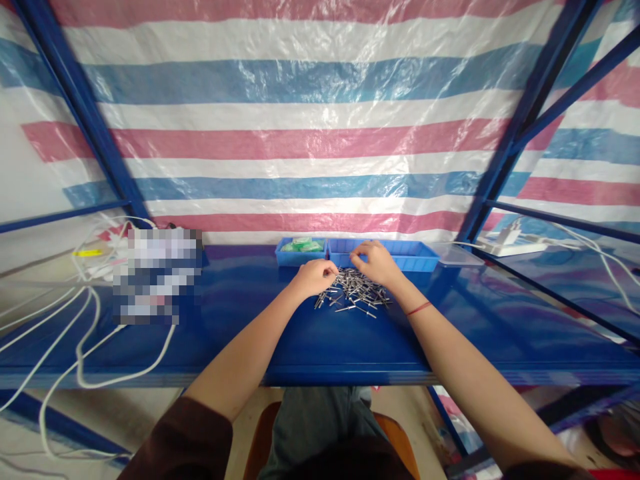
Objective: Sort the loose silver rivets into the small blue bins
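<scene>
A loose pile of metal blind rivets [357, 288] lies on the blue tabletop in front of me. At its upper left edge is my left hand [315, 277], fingers curled in and pinched towards the thumb. Whatever those fingertips hold is too small to make out. My right hand [376, 263] hovers over the pile's far side, before a long blue bin [415, 257] with dividers. Its thumb and fingers are drawn together, and anything between them cannot be made out. Left of that bin stands a smaller blue bin [280, 257] with green and clear packets [303, 245] in it.
A clear plastic lid [460, 255] lies right of the bins. White cables [95, 333] and a blurred-out object [157, 277] occupy the left side. A white power strip [515, 247] sits at the right. Blue metal posts [525, 127] and a striped sheet [310, 140] enclose the table.
</scene>
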A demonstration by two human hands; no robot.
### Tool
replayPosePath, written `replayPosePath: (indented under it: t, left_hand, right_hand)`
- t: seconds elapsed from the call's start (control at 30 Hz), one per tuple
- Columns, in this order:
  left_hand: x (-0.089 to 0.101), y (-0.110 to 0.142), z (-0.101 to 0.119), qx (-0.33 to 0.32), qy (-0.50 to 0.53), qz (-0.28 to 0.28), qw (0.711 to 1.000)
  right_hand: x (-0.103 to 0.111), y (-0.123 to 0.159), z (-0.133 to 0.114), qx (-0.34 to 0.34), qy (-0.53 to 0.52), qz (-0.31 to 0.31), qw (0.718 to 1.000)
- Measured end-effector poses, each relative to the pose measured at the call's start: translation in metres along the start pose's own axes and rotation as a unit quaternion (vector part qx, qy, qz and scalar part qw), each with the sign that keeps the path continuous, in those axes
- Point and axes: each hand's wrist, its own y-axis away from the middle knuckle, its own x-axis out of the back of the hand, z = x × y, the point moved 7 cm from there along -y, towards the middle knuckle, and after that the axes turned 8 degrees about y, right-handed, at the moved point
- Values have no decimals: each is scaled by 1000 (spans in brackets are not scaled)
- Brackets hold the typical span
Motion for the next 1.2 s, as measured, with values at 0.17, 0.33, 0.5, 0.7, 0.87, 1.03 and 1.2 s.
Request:
replayPosePath:
  t: [0.17,0.33,0.5,0.7,0.87,1.03,1.2]
  left_hand:
    - [4,0,-1,-3,-11,11,1000]
    - [5,0,-2,2,-10,12,1000]
    - [4,1,-1,5,-11,10,1000]
    - [4,0,0,-1,1,14,1000]
    - [0,0,5,-22,32,10,999]
    - [-3,0,16,-32,85,14,996]
    - [2,0,17,-10,144,45,989]
  right_hand:
    - [-14,14,-31,124,-115,-185,968]
    - [-16,22,-31,122,-77,-254,956]
    - [-24,25,-26,91,-22,-286,953]
    - [-24,24,-23,93,-53,-252,962]
    - [-9,13,-8,23,-86,-141,986]
    - [-9,7,-7,-18,-238,-71,968]
    - [-14,6,-2,-72,-326,-47,941]
